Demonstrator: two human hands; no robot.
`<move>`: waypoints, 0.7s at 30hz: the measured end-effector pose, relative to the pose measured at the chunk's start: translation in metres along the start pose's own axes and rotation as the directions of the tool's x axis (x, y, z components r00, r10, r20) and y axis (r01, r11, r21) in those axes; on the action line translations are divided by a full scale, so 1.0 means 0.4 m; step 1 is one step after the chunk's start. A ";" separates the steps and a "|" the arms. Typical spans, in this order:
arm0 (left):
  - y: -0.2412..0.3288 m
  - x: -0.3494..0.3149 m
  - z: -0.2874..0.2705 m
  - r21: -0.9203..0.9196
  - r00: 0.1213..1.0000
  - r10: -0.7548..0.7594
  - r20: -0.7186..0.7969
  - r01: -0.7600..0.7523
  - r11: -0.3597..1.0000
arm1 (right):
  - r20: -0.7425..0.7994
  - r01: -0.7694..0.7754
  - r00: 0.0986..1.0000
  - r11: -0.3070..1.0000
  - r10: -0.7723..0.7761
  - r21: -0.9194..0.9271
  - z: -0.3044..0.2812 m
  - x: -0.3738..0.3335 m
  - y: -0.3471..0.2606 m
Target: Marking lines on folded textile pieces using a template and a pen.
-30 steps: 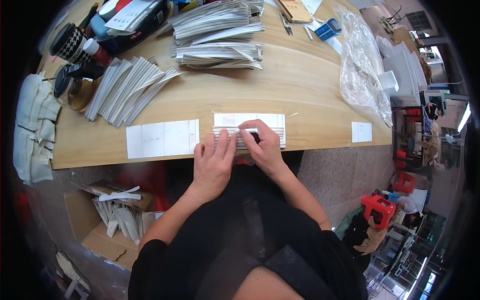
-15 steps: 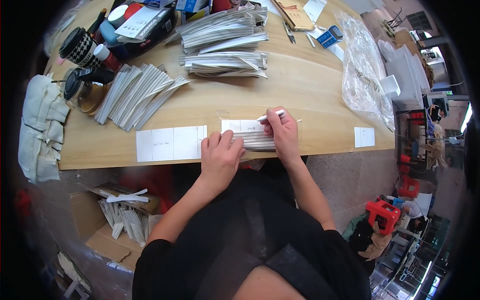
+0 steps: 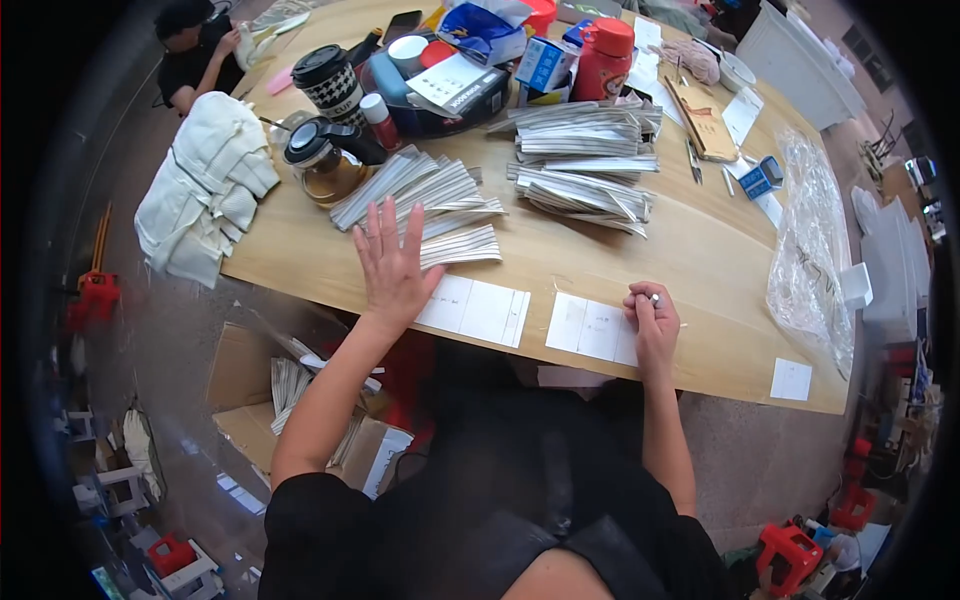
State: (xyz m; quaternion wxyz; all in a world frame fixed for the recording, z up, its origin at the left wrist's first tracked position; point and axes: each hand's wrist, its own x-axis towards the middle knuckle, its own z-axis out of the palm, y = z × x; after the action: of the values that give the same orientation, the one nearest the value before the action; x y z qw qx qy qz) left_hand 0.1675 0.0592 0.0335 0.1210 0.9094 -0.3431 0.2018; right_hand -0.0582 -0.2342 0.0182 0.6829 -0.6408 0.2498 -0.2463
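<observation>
My left hand (image 3: 392, 268) is spread open above the near edge of the left pile of pale, dark-lined strips (image 3: 400, 200). Beside its fingers lies a small bundle of strips (image 3: 462, 246). A white card (image 3: 472, 308) with ruled lines lies partly under that hand's thumb side. Over at the right, my right hand (image 3: 655, 325) is closed around a white pen (image 3: 655, 298), its end pointing up. That hand rests at the right edge of a second white card (image 3: 590, 328), which has small handwriting on it.
More strip bundles (image 3: 585, 170) lie farther back. A glass pot (image 3: 325, 165), a patterned cup (image 3: 330, 85) and a red bottle (image 3: 603, 60) stand along the far side. White cloth (image 3: 210, 185) hangs at the left edge; plastic wrap (image 3: 810, 250) lies right. Another person (image 3: 195, 50) sits far left.
My left hand has moved left off the strips and spread open. The strips no longer lie over the right card; a small bundle now lies by the left pile. The pen stays in my right hand.
</observation>
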 end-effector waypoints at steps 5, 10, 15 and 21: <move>-0.103 0.172 0.075 0.069 0.896 -0.333 0.293 0.327 0.942 | 0.063 0.018 0.998 0.999 -0.020 0.033 0.000 -0.010 0.003; -0.096 0.242 0.046 0.013 0.824 -0.364 0.435 0.399 0.917 | 0.066 0.049 0.996 0.998 -0.051 0.038 -0.021 -0.028 0.036; -0.060 0.098 0.084 -0.370 0.956 -0.209 0.208 0.275 0.888 | 0.118 0.030 0.992 0.997 -0.038 0.065 -0.010 -0.012 0.051; -0.183 -0.114 -0.232 -0.060 0.932 -0.302 -0.201 0.296 0.953 | 0.123 0.046 0.992 0.999 -0.043 -0.026 -0.048 0.016 0.033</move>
State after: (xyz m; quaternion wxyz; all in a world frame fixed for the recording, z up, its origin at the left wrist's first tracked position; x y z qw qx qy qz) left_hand 0.1592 0.1726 0.0897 0.1984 0.9230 -0.1893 0.2699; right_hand -0.0659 -0.2522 0.0038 0.6819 -0.6698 0.1968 -0.2182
